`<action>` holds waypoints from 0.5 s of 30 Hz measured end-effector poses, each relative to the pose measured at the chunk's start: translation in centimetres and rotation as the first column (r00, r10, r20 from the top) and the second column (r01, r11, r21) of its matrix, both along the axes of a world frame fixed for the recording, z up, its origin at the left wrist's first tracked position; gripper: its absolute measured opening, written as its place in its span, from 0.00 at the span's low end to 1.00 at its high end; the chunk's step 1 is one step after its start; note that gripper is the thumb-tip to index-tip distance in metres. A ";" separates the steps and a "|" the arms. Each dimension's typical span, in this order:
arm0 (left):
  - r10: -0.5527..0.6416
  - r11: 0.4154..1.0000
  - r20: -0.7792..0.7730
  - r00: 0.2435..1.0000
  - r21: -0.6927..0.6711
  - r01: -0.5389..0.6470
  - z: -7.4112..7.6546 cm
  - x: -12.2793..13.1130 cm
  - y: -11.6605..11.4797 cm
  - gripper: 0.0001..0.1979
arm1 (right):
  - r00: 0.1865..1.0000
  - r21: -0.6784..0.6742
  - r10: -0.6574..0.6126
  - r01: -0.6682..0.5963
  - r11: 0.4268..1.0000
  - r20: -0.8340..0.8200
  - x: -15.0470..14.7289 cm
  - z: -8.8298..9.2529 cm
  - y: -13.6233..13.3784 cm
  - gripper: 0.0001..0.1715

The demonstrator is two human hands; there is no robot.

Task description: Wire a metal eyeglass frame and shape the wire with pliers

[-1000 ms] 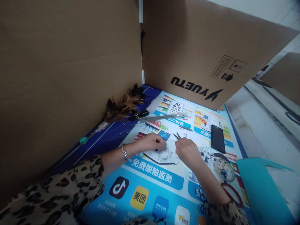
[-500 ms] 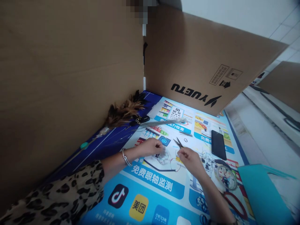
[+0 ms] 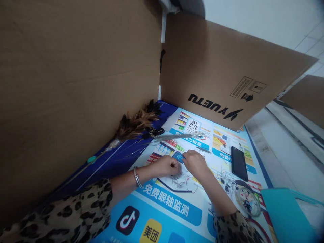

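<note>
My left hand is closed in a pinch over the printed poster sheet. Whatever its fingertips hold is too small to make out. My right hand is closed just to the right, its fingers pointing toward the left hand with a small gap between. The pliers seen in it half a second ago are now hidden by the hand. Below the hands lie thin wire loops. Beyond them rest a long bundle of thin metal wires and a short bundle of wires.
Brown feathers on a stick lie along the left cardboard wall. Another cardboard panel stands at the back. To the right are a black phone, a round clear container and a teal folder-like object.
My right hand has moved left and up, closer to my left hand, and turned so that the pliers no longer show. The whole view has shifted slightly.
</note>
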State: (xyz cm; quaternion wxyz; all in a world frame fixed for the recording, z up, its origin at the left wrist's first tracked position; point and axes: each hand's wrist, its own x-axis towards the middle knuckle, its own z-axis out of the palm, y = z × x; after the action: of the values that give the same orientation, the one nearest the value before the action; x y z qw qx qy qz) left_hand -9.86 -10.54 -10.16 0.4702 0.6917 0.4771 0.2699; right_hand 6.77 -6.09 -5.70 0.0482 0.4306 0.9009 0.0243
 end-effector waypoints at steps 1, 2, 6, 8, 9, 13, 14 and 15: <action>0.017 1.000 -0.002 1.000 0.023 -0.017 0.0 0.1 -0.2 0.07 | 0.999 0.002 0.046 -0.046 0.999 0.027 -0.4 0.1 0.1 0.08; 0.038 0.998 0.001 0.999 0.040 -0.038 -0.1 0.3 -0.4 0.07 | 0.994 0.000 0.093 -0.093 0.996 0.053 -0.8 0.3 0.2 0.07; 0.050 0.997 -0.010 0.999 0.067 -0.050 -0.3 0.7 -1.1 0.08 | 0.965 -0.017 0.228 -0.227 0.974 0.131 -2.0 0.6 0.4 0.06; 0.047 0.996 -0.015 0.999 0.075 -0.045 -0.4 0.8 -1.3 0.08 | 0.952 -0.026 0.260 -0.260 0.965 0.158 -2.5 0.6 0.7 0.06; 0.048 0.996 -0.019 0.999 0.073 -0.047 -0.4 0.8 -1.3 0.08 | 0.948 -0.031 0.271 -0.270 0.962 0.168 -2.8 0.5 0.9 0.06; 0.060 0.996 -0.014 0.998 0.067 -0.059 -0.4 0.8 -1.4 0.08 | 0.944 -0.054 0.274 -0.269 0.962 0.186 -3.3 0.4 2.0 0.07; 0.059 0.996 -0.010 0.998 0.070 -0.058 -0.4 0.7 -1.4 0.08 | 0.946 -0.060 0.264 -0.257 0.964 0.186 -3.3 0.4 2.3 0.07; 0.058 0.996 -0.009 0.998 0.074 -0.058 -0.4 0.7 -1.4 0.08 | 0.950 -0.067 0.250 -0.242 0.968 0.185 -3.1 0.4 2.6 0.07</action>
State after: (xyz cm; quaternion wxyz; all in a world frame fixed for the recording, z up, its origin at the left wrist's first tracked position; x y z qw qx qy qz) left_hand -9.16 -11.90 -10.51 0.4338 0.6958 0.4894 0.2969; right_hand 3.65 -3.49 -5.26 0.1408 0.3093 0.9390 0.0521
